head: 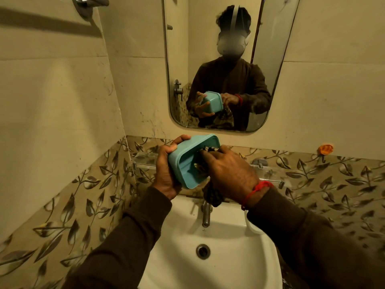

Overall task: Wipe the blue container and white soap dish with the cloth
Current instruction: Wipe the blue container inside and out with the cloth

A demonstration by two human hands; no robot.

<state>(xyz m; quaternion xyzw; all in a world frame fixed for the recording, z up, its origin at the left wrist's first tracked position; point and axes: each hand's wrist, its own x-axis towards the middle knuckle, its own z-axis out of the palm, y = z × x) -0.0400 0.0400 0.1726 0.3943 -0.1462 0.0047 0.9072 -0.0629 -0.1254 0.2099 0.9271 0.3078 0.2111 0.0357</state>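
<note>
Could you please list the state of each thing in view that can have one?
blue container: tilted, open, held above the sink
cloth: pushed inside the container, its tail hanging below
left hand: grips the container's side
right hand: presses the cloth into the container
tap: no water running
sink: drain open, basin holds no water

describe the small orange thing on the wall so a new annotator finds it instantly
Start at the wall mirror above the white basin and drop to the band of leaf-patterned tiles under it. Follow that band's top edge to the right: the orange hook sits there, alone. It is the only bright orange item; everything around it is beige or brown.
</note>
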